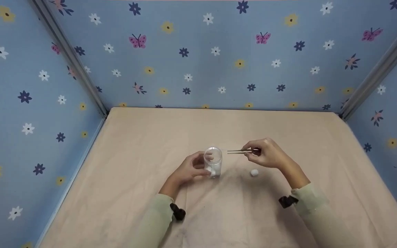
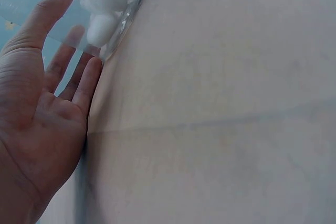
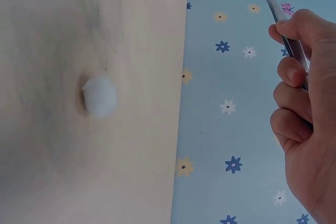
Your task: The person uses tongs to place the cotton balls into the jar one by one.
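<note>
A clear plastic jar [image 1: 213, 162] stands upright on the beige table [image 1: 219, 213], with white cotton balls [image 2: 101, 11] inside at its bottom. My left hand [image 1: 193, 167] wraps its fingers [image 2: 59, 1] around the jar [image 2: 94, 9] from the left. My right hand [image 1: 265, 154] pinches metal tweezers [image 1: 240, 151] held level, tips pointing left just right of the jar's mouth; nothing shows between the tips. One loose white cotton ball [image 1: 254, 173] lies on the table below that hand, also visible as the cotton ball [image 3: 98, 96] in the right wrist view, where the tweezers [image 3: 283, 27] run through my fingers.
Blue walls with flowers and butterflies [image 1: 198, 55] enclose the table on the left, back and right. Metal corner posts [image 1: 71, 58] rise at the back corners. Pale green sleeves with black wrist straps [image 1: 177, 212] cover both forearms.
</note>
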Available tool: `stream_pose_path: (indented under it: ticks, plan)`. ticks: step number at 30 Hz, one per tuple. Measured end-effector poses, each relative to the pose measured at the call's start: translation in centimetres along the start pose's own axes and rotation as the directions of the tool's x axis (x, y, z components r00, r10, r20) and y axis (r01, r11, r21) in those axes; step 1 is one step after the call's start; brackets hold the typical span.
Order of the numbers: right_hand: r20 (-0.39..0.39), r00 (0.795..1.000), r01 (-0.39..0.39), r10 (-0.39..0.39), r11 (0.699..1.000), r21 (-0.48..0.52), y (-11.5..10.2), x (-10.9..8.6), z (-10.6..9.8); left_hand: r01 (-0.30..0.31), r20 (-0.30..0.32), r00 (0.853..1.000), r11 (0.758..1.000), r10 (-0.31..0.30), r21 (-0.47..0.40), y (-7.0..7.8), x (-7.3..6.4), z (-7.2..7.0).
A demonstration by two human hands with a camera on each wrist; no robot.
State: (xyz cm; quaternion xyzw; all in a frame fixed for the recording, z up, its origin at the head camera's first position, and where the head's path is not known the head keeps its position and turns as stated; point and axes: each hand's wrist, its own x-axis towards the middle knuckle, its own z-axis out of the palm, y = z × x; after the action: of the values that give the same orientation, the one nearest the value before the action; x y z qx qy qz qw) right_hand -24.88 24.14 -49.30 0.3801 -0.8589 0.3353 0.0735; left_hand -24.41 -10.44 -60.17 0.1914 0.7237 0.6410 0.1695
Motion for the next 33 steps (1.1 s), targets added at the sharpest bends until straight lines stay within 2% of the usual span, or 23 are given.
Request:
stream_pose_path:
  ticks: [4,11,28,33]
  plan:
    - [-0.017,1.000,0.002,-0.002,1.000,0.008,0.5,-0.9,-0.2,-0.008,0.000,1.000,1.000,0.008,0.014,0.0,-0.1,-0.1]
    - [-0.039,0.999,-0.031,0.030,0.999,-0.018,1.3,-2.5,-0.6,0.003,0.013,1.000,1.000,-0.003,-0.011,-0.1,-0.2,-0.1]
    - [-0.082,0.996,-0.034,0.031,0.999,-0.038,3.3,-5.6,-1.4,-0.006,0.001,1.000,1.000,0.006,0.002,0.1,-0.1,0.0]
    - [-0.106,0.993,-0.065,0.061,0.997,-0.035,3.7,-6.7,-1.9,-0.004,-0.004,1.000,1.000,0.004,0.010,0.1,-0.1,0.1]
